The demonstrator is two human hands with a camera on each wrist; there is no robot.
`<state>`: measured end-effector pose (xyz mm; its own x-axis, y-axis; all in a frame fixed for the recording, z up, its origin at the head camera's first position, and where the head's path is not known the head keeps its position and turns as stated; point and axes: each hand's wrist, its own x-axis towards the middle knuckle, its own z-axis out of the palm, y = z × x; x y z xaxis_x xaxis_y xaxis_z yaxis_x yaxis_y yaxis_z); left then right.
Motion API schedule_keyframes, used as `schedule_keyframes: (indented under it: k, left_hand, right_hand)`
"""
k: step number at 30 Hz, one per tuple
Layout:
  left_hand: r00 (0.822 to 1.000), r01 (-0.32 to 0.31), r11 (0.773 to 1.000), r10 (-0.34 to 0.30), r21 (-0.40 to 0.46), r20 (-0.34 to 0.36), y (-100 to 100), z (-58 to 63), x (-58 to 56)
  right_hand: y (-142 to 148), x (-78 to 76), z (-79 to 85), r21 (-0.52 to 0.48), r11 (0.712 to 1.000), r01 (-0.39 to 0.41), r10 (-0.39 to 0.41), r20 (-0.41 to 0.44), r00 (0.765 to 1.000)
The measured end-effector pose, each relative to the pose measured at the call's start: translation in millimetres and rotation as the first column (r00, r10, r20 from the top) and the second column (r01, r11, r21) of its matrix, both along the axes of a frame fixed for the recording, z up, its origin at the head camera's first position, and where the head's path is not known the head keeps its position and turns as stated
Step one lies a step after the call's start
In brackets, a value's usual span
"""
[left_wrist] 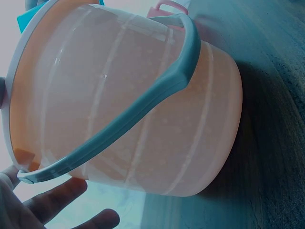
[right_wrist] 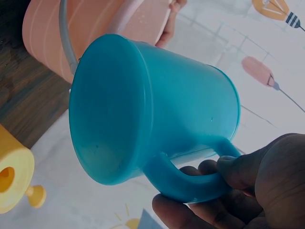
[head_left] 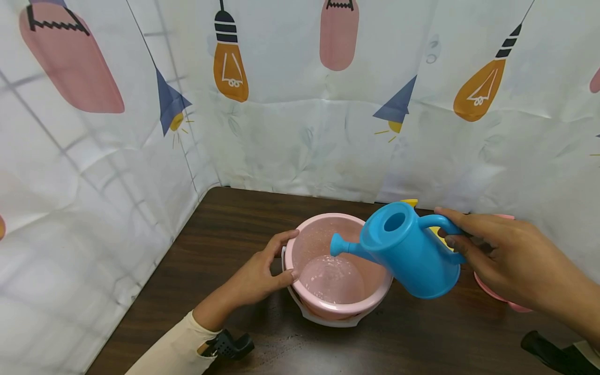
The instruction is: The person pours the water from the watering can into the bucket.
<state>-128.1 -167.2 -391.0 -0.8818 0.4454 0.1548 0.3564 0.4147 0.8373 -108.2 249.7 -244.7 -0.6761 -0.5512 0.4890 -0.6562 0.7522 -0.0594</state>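
Note:
My right hand [head_left: 511, 255] grips the handle of a blue watering can [head_left: 412, 255], its fingers and thumb wrapped round it in the right wrist view. The can is tilted left, with its spout over a pink bucket [head_left: 384, 291]. Rippling water [head_left: 334, 281] lies in the bucket below the spout. At the bucket's left side, my left hand [head_left: 255, 273] touches the rim with thumb and forefinger, while other fingers [left_wrist: 57, 198] stick out spread in the left wrist view. A pale bail handle [left_wrist: 138, 109] hangs down the bucket's outer wall.
Behind the watering can stands a yellow object [right_wrist: 14, 176], mostly hidden in the head view. A pink item [head_left: 501, 297] is partly covered by my right hand. The dark wooden table [head_left: 239, 213] meets a patterned white curtain [head_left: 290, 135] at the back and left.

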Motion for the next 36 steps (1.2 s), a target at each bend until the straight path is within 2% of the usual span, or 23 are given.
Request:
schedule_keyframes:
  k: [36]
  left_hand:
    - [1.000,0.006,1.000,-0.006,0.005,-0.020,0.0,-1.1,-0.4]
  right_hand:
    - [0.1,-0.4,-0.7,-0.006,1.000,-0.004,0.003,-0.015,1.000]
